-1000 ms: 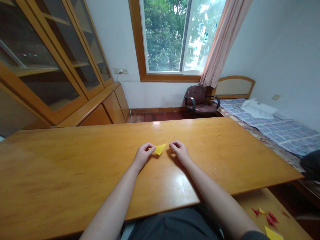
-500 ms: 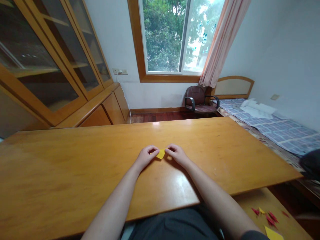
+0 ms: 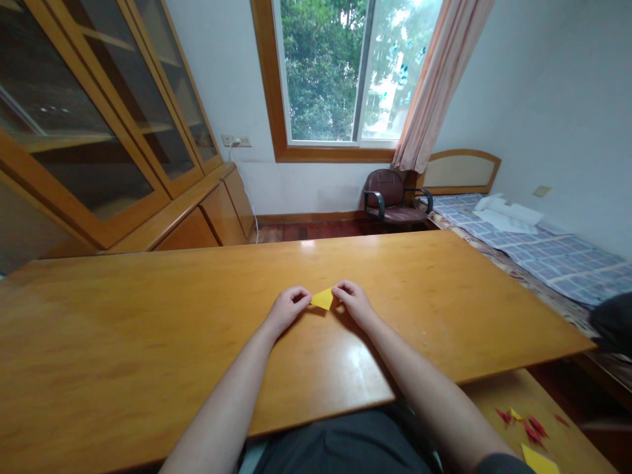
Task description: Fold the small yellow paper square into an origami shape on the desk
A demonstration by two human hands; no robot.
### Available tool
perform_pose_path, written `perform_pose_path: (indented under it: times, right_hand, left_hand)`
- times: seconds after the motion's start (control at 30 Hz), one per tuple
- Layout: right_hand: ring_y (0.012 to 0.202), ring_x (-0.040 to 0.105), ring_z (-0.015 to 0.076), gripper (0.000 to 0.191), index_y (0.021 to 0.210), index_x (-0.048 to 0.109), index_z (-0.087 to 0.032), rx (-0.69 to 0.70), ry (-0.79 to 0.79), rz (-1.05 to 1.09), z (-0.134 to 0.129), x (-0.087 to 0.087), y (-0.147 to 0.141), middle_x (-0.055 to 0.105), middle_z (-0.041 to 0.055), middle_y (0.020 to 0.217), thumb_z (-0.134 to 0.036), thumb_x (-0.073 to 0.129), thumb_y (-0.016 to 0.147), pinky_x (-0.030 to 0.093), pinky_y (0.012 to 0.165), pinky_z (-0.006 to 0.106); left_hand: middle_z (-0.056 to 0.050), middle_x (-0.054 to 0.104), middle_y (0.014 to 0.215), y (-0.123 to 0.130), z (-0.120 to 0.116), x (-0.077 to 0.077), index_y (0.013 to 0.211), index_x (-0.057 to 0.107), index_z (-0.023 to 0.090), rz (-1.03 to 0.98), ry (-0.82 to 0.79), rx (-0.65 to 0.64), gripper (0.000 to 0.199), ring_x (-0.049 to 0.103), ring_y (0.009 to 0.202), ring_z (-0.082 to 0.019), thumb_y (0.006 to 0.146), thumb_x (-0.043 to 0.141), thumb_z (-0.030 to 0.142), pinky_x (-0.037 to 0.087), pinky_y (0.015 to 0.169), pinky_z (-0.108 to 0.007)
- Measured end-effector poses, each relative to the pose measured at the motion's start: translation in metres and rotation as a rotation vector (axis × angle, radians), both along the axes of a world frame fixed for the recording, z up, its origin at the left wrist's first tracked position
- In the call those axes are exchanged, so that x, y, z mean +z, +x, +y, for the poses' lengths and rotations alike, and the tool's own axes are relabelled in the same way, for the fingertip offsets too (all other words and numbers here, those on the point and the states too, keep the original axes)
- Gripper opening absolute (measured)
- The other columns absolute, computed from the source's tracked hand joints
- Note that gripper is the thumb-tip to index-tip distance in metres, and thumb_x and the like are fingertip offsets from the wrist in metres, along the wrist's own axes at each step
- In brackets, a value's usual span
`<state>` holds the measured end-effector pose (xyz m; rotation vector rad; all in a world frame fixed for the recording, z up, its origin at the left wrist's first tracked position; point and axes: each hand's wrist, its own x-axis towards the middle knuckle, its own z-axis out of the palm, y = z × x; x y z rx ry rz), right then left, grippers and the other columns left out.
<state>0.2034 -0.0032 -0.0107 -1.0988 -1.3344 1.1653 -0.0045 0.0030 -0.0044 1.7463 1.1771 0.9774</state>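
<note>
A small folded piece of yellow paper (image 3: 322, 299) is stretched between my two hands, just above the wooden table (image 3: 162, 329). My left hand (image 3: 291, 306) pinches its pointed left end between thumb and fingers. At the wider right end, my right hand (image 3: 351, 299) grips the upper corner with thumb and forefinger. The paper's lower corner hangs free, with a shadow on the tabletop below it. Its finer folds are too small to make out.
Below the table's right side, a lower surface holds several small red folded paper pieces (image 3: 534, 431), a small yellow one (image 3: 515, 414) and a yellow sheet (image 3: 539, 459). Beyond the table stand a chair (image 3: 388, 194) and a bed (image 3: 553, 257). A glass-doored cabinet (image 3: 162, 178) is at left.
My right hand has shifted slightly right and up, and my left hand slightly left. More of the yellow paper now shows between them.
</note>
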Motion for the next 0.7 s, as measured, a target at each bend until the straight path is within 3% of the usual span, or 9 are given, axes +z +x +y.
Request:
perform_pose_path:
  times: [0.27,0.4,0.57,0.7]
  right_hand:
    - [0.055,0.044,0.0123,0.023,0.066,0.056,-0.019,-0.171,-0.007,0.137,0.008,-0.006,0.006,0.049,-0.0025,0.057,-0.039,0.062,0.074,0.035,0.055,0.024]
    - [0.056,0.043,0.0116,0.024,0.066,0.056,-0.018,-0.147,-0.018,0.132,0.008,-0.006,0.005,0.048,-0.0033,0.057,-0.04,0.063,0.073,0.035,0.054,0.023]
    - [0.056,0.046,0.0108,0.024,0.068,0.059,-0.017,-0.028,-0.043,0.094,0.003,0.0,0.0,0.052,-0.0032,0.059,-0.039,0.065,0.074,0.036,0.057,0.023]
    - [0.057,0.049,0.0111,0.024,0.073,0.062,-0.017,0.063,-0.052,0.032,0.002,-0.002,-0.002,0.056,-0.0022,0.063,-0.041,0.065,0.075,0.038,0.057,0.024]
  left_hand:
    - [0.0,0.062,0.069,-0.008,0.005,-0.006,0.07,0.063,0.017,-0.226,-0.079,0.16,0.019,0.056,0.068,-0.014,0.074,0.063,0.035,0.043,0.063,-0.023]
    - [-0.001,0.064,0.074,-0.008,0.006,-0.007,0.078,0.064,0.017,-0.248,-0.065,0.188,0.024,0.058,0.07,-0.014,0.077,0.062,0.04,0.044,0.065,-0.023]
    - [-0.005,0.067,0.091,-0.001,0.001,0.0,0.089,0.069,0.017,-0.084,0.035,0.099,0.026,0.061,0.085,-0.019,0.081,0.059,0.04,0.046,0.073,-0.026]
    - [-0.004,0.066,0.08,0.004,-0.004,0.006,0.078,0.07,0.017,0.052,0.056,-0.026,0.025,0.06,0.078,-0.018,0.082,0.059,0.038,0.044,0.07,-0.025]
